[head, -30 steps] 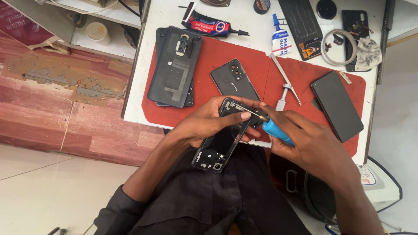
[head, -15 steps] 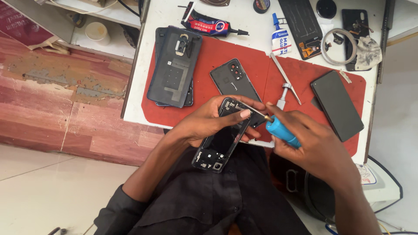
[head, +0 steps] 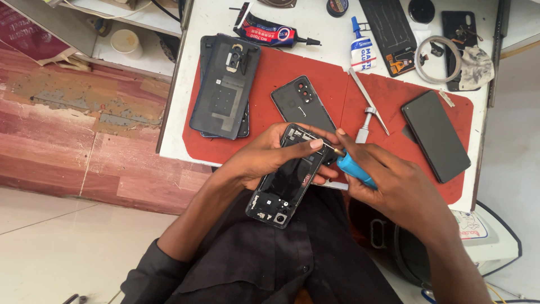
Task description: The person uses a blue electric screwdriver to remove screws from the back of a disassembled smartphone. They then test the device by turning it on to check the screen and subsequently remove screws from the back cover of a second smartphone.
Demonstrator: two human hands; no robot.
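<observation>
The phone (head: 287,180) is looking shiny and black. The screwdriver (head: 353,168) is showing blue plastic and a metal tip. The mat (head: 281,79) is looking dull red.

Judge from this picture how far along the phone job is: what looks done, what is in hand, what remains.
Done: back cover lies off on the red mat.
In hand: left hand holds the opened phone; right hand works a blue screwdriver at its top edge.
Left: the phone remains uncovered.

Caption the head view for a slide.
Left hand holds an opened phone while the right hand works a blue-handled screwdriver over a red mat.
</observation>
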